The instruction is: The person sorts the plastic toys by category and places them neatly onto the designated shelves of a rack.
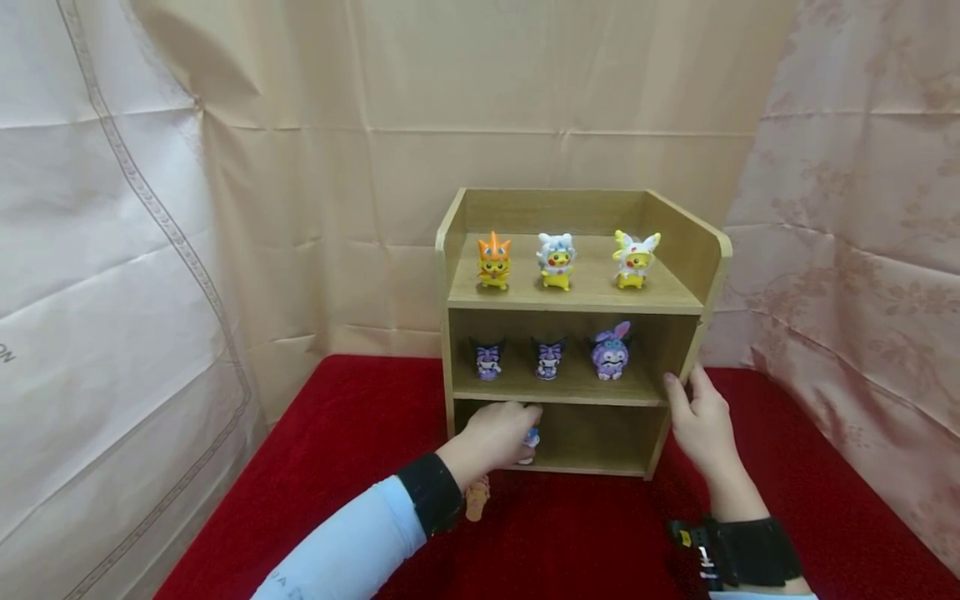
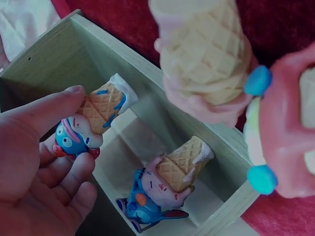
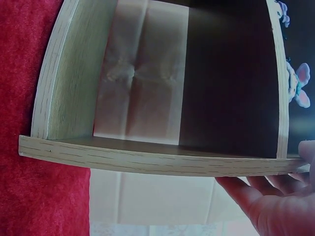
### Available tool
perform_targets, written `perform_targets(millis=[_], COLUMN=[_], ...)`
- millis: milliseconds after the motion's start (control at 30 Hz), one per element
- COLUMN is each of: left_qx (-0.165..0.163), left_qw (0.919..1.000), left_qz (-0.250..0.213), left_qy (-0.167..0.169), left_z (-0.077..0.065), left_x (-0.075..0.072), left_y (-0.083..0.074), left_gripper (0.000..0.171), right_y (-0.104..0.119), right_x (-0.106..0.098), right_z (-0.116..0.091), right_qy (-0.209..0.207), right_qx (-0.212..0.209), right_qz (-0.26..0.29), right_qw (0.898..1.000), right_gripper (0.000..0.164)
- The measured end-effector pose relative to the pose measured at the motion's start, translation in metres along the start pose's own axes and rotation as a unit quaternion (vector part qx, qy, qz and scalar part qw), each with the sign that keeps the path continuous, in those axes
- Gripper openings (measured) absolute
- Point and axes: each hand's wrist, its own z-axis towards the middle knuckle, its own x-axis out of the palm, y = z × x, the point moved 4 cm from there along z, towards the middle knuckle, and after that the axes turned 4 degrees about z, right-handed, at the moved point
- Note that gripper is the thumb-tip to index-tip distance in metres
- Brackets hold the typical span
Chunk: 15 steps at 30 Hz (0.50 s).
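My left hand (image 1: 495, 433) reaches into the bottom compartment of a wooden shelf (image 1: 555, 398). Between thumb and fingers it pinches an ice-cream-cone figurine (image 2: 101, 110) with a blue character on it, the waffle cone pointing up in the left wrist view. Beside it in that compartment is a second cone figurine (image 2: 170, 177) with a blue, long-eared character. My right hand (image 1: 705, 421) grips the shelf's right side panel (image 3: 147, 164), thumb toward the front edge and fingers along the outside.
Purple figurines (image 1: 548, 358) line the middle shelf; yellow figurines (image 1: 557, 262) in hats stand on top. A pink-and-waffle cone figurine (image 2: 204, 54) and a pink toy (image 2: 290, 137) with blue knobs are before the shelf. Red cloth (image 1: 360, 417) covers the table; curtains (image 1: 525, 83) hang behind.
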Motion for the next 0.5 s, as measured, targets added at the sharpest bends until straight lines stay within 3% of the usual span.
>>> perform_targets(millis=[300,500], left_qx=[-0.015,-0.048], left_qw=[0.9998,0.9982], left_qz=[0.011,-0.024], left_qy=[0.008,0.027], left_z=[0.005,0.011], left_x=[0.006,0.010], left_y=[0.001,0.009], left_gripper=[0.030,0.036], right_y=[-0.001,-0.001], right_x=[0.000,0.000], right_z=[0.000,0.000], right_qy=[-0.004,-0.005], right_qx=[-0.003,-0.005], right_qz=[0.002,-0.001], right_qw=[1.000,1.000], right_gripper=[0.031,0.031])
